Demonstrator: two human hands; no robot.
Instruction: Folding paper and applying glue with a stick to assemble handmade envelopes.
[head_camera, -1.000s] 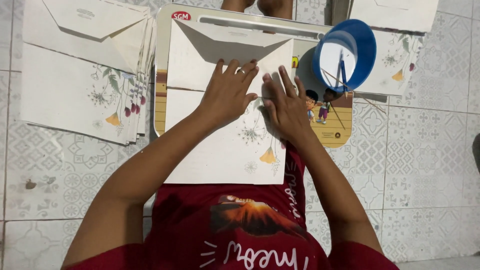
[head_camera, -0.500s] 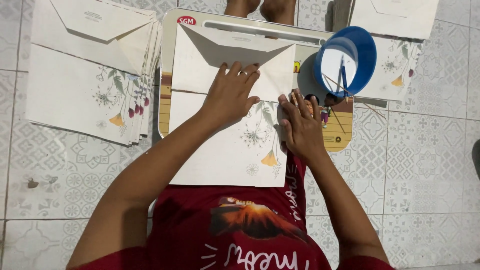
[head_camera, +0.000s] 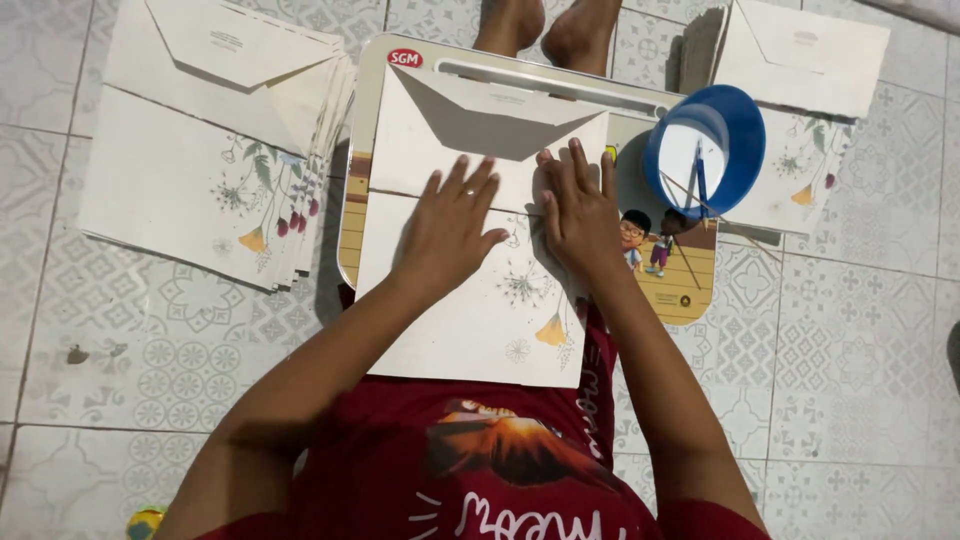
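Both of your hands lie flat, fingers spread, on the open floral envelope that covers the left part of the small lap desk. Your left hand presses its middle, your right hand just beside it, pinching nothing. At the desk's far right corner stands a blue bowl.

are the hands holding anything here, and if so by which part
Nothing is gripped. Both the left hand and the right hand lie flat, palms down, pressing the middle of the large envelope near its fold line.

Both hands press flat on an open envelope.
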